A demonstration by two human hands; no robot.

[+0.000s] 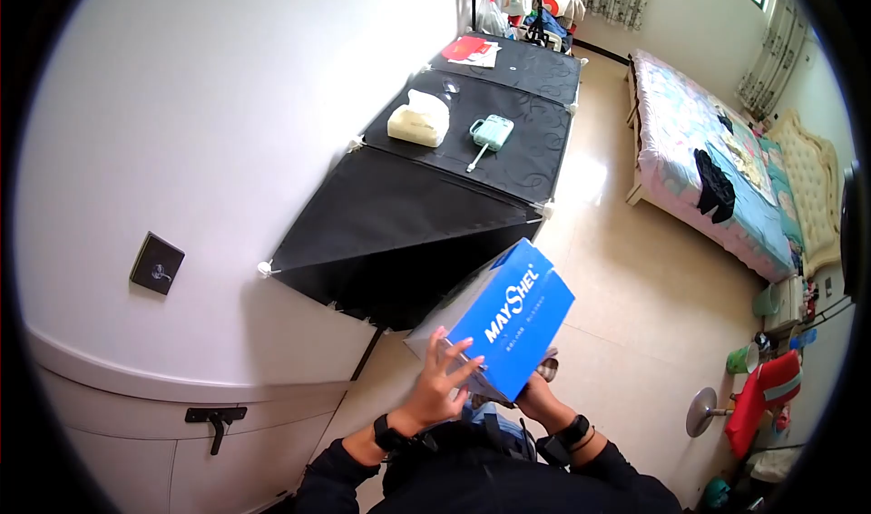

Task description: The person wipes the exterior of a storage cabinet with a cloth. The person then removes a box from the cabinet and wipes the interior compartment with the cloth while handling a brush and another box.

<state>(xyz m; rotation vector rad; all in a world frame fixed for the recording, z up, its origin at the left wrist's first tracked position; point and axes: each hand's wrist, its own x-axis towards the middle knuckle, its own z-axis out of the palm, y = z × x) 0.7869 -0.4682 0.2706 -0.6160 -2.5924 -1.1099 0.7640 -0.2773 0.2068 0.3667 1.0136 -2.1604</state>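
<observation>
A blue and white cardboard box (pixel 517 319) with "MAYSHEL" printed on it is held tilted in front of my body. My left hand (pixel 439 389) is at its near left edge, with spread, bent fingers against the box. At the lower right corner, my right hand (pixel 543 401) grips the box, its fingertips partly hidden beneath it. Just beyond the box stands a black fabric-covered cabinet (pixel 381 196). On top of that lie a pack of tissues (pixel 419 122), a light green device with a short white cable (pixel 492 133), and red and white papers (pixel 470 51).
White wall with a black switch plate (pixel 157 264) on the left, above a panel with a black handle (pixel 216 420). A bed (pixel 671 142) with clothes stands at the right. Nearer are a red chair (pixel 765 396) and a green bin (pixel 742 360). Bags hang on a rack (pixel 474 1) at the back.
</observation>
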